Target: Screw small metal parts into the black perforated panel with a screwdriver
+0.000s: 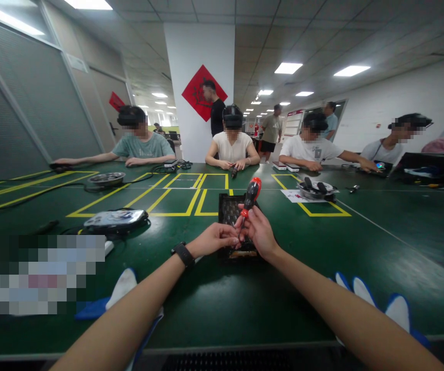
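Note:
My right hand (258, 229) is closed round a screwdriver (250, 196) with a black and red handle, held tilted with the handle up and away from me. My left hand (216, 238), with a black watch on the wrist, pinches at the screwdriver's lower end; what is between its fingertips is too small to make out. Both hands hover over a flat black device (229, 211) lying on the green table (303, 268).
White and blue gloves lie near my left arm (123, 288) and my right arm (395, 309). A dark device with cables (116, 219) sits to the left, a metal bowl (106, 178) further back. Several people sit at the table's far side.

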`<state>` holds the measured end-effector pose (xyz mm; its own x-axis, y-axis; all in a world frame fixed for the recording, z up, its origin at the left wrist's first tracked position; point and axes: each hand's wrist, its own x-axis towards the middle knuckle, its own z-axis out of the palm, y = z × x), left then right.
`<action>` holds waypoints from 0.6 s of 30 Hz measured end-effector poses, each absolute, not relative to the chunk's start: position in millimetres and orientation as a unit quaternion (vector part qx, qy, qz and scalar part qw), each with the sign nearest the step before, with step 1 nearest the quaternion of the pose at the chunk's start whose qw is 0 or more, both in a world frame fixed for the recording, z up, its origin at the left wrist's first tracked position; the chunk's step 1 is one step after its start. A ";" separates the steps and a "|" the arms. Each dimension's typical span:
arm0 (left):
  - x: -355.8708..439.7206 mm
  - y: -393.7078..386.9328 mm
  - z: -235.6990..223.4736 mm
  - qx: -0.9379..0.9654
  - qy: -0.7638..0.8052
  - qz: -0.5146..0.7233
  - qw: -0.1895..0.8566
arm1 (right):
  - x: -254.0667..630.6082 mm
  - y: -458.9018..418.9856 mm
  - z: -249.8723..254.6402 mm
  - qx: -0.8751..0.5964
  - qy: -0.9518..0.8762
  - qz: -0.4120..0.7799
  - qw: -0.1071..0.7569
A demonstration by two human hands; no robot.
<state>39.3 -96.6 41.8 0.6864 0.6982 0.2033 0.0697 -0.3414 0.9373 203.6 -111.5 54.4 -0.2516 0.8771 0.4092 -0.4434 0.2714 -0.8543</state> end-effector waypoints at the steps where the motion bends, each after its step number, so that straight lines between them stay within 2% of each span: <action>1: 40.4 -96.5 40.8 0.759 0.264 0.316 0.504 | 203.1 -111.8 54.5 -0.196 -0.548 0.568 0.582; 7: 44.4 -98.5 40.4 0.747 0.289 0.341 0.493 | 202.0 -111.5 54.2 -0.196 -0.553 0.560 0.585; 18: 37.7 -96.6 43.4 0.771 0.247 0.296 0.507 | 203.9 -112.1 54.6 -0.195 -0.547 0.578 0.574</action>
